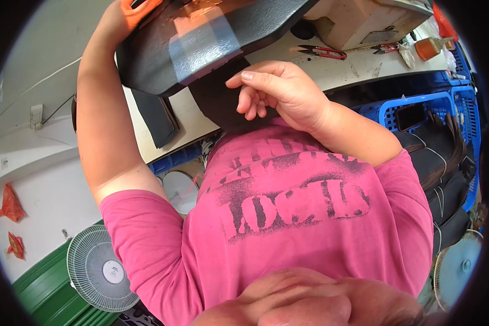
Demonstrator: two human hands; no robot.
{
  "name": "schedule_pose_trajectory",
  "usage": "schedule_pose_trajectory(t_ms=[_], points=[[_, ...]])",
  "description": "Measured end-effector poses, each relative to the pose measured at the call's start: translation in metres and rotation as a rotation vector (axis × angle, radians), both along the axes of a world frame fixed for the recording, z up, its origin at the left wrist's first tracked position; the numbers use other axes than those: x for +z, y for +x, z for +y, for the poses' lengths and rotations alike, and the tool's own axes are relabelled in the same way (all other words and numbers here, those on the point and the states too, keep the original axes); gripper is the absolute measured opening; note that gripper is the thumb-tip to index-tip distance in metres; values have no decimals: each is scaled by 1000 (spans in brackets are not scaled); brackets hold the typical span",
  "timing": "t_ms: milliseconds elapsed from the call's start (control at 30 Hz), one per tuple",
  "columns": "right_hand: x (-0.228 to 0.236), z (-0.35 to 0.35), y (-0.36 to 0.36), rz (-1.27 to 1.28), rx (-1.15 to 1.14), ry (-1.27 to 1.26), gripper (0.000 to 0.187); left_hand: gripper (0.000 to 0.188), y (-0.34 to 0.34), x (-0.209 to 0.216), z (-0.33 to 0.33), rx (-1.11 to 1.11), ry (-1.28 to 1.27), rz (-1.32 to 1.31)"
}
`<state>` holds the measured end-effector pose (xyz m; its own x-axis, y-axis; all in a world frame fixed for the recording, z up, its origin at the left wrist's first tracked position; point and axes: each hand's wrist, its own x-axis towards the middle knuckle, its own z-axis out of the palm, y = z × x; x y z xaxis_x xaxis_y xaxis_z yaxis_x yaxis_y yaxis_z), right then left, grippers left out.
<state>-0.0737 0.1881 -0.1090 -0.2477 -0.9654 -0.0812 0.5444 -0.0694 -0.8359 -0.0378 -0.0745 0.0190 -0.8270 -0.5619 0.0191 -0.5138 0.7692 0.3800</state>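
Note:
A bulky black machine body (201, 54) with a textured, shiny surface fills the top of the view. My left hand (138, 12) reaches up beside its far left side, with orange material over part of it. The machine body and picture edge hide most of its fingers. My right hand (285, 92) hovers close to my chest, fingers loosely bent, with nothing visible in them. Below it, a dark flat piece (214, 100) extends from under the machine body toward my shirt. More dark flat pieces (153, 119) lie stacked on the pale worktable (187, 117), left of that piece.
Red-handled thread snips (331, 53) and a second pair (386, 48) lie at the right, near an orange-brown cone (429, 49). A blue crate (388, 108) stands beside string-tied dark bundles (437, 157). A white fan (103, 269) is at lower left.

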Motion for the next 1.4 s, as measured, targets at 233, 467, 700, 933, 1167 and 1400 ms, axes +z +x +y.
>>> schedule_pose_trajectory(t_ms=[233, 467, 700, 933, 1167, 1400], points=[[9, -13, 16, -164, 166, -4, 38, 50, 98, -27, 13, -361, -234, 279], [30, -54, 66, -41, 189, -168, 29, 53, 199, -62, 110, -207, 21, 718], [26, -91, 110, 611, 743, -185, 41, 71, 224, -125, 40, -237, 1739, 1095], [-22, -144, 127, 714, 273, -107, 68, 48, 190, -121, -87, 205, 1078, 1180], [-37, -188, 114, 642, 421, 213, 72, 47, 153, -205, -210, 418, 610, 833], [-39, -192, 106, 668, 594, 377, 59, 46, 134, -215, -209, 505, -187, 151]])
